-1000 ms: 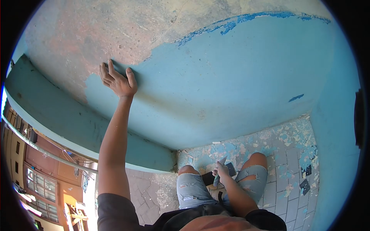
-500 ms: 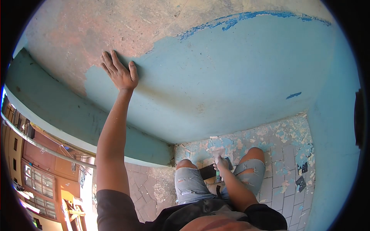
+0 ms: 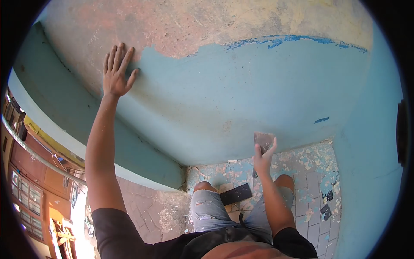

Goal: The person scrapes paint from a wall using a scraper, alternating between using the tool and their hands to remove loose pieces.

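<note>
My left hand (image 3: 115, 77) lies flat with fingers spread against the wall, where the blue paint meets the bare plaster. In my right hand (image 3: 263, 160) is a paint scraper (image 3: 264, 141), its wide blade pointing up toward the lower part of the wall. Most of the scraper's handle is hidden by my fingers. Light blue paint (image 3: 241, 95) covers the lower wall, while the upper part (image 3: 172, 26) is bare, pinkish and cream. A ragged strip of darker blue (image 3: 297, 39) runs along the paint's upper edge.
Between my knees a dark rectangular object (image 3: 235, 194) lies near the floor. Paint flakes (image 3: 302, 162) litter the tiled floor (image 3: 308, 226). A blue-green ledge (image 3: 142, 151) runs along the left, and another blue wall (image 3: 366, 151) stands at the right.
My right hand has risen with the scraper from between my knees toward the wall. The left hand still rests on the wall, slightly further left in view. The view has shifted a little.
</note>
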